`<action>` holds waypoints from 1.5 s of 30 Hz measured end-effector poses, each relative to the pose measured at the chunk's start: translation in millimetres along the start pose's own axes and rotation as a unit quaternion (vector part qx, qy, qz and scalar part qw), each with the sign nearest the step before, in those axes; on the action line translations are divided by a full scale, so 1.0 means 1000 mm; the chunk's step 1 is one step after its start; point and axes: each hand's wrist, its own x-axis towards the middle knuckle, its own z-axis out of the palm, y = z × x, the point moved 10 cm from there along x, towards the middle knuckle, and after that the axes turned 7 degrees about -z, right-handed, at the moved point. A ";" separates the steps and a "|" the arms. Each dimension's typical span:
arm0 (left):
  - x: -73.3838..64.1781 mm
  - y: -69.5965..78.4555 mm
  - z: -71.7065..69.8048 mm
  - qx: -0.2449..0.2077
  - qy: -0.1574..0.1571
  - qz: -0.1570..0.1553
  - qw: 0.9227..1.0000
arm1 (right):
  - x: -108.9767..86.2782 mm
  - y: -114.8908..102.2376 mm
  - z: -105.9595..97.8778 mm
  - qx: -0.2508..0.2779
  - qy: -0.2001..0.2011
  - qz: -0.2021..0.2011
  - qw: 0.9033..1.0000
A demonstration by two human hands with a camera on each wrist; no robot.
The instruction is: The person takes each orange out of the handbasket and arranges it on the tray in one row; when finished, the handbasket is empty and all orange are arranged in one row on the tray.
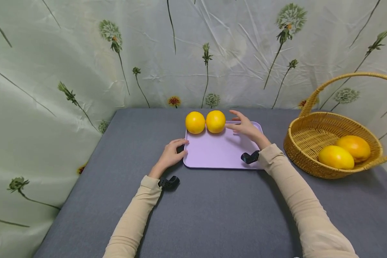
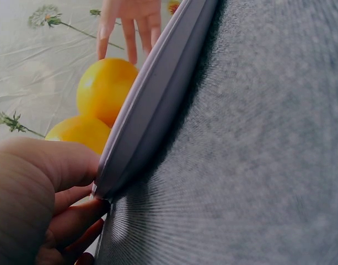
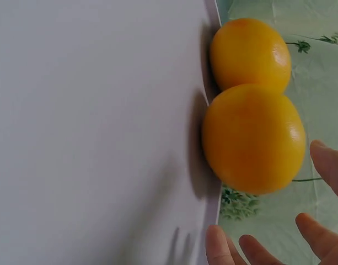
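Two oranges sit side by side along the far left rim of a lilac tray [image 1: 219, 154]: a left orange [image 1: 195, 122] and a right orange [image 1: 215, 122]. At the tray's left edge, my left hand [image 1: 171, 154] holds the rim with thumb and fingertips; the left wrist view shows the thumb [image 2: 75, 163] at the tray's corner. My right hand [image 1: 245, 127] hovers over the tray's far side, just right of the right orange. Its fingers are spread and hold nothing. In the right wrist view, a gap shows between the fingertips [image 3: 323, 160] and the nearer orange [image 3: 253, 139].
To the right stands a wicker basket [image 1: 298, 157] with a tall handle, holding two more yellow-orange fruits [image 1: 336, 157]. Everything rests on a grey cloth-covered table [image 1: 225, 211]. Behind and to the left hangs a flower-printed curtain [image 1: 167, 71].
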 end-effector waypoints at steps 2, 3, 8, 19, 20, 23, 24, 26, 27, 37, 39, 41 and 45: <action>0.000 0.000 0.000 0.003 0.000 0.001 1.000 | -0.006 -0.002 -0.005 -0.004 0.000 -0.002 1.000; 0.000 0.000 0.000 0.004 0.001 0.001 1.000 | -0.008 -0.003 -0.008 -0.007 0.000 -0.004 1.000; 0.001 0.000 0.001 0.003 0.001 0.001 1.000 | -0.022 -0.006 -0.021 -0.023 0.001 -0.009 1.000; -0.001 0.001 0.001 0.004 0.001 0.002 1.000 | -0.049 -0.006 -0.054 -0.078 0.021 -0.020 0.997; -0.001 0.001 0.001 0.003 0.001 0.004 1.000 | -0.052 -0.006 -0.057 -0.074 0.021 -0.020 0.997; -0.001 0.002 0.000 0.000 0.005 0.011 1.000 | -0.061 -0.005 -0.063 -0.070 0.020 -0.018 0.997; -0.001 0.002 0.000 -0.001 0.007 0.014 1.000 | -0.065 -0.005 -0.065 -0.066 0.020 -0.018 0.997; 0.000 0.002 -0.001 -0.004 0.010 0.017 1.000 | -0.071 -0.007 -0.070 -0.069 0.021 -0.025 0.997; 0.000 0.002 -0.001 -0.005 0.011 0.018 1.000 | -0.075 -0.008 -0.072 -0.073 0.022 -0.026 0.997; 0.000 0.001 0.000 -0.001 0.008 0.015 1.000 | -0.110 -0.013 -0.094 -0.098 0.031 -0.043 0.994; 0.000 0.000 0.000 -0.002 0.005 0.012 1.000 | -0.115 -0.015 -0.099 -0.116 0.034 -0.046 0.992; 0.001 0.000 0.001 -0.002 0.002 0.008 1.000 | -0.120 -0.016 -0.104 -0.134 0.036 -0.051 0.989; 0.001 0.000 0.002 -0.001 0.000 0.007 1.000 | -0.132 -0.015 -0.114 -0.154 0.039 -0.041 0.986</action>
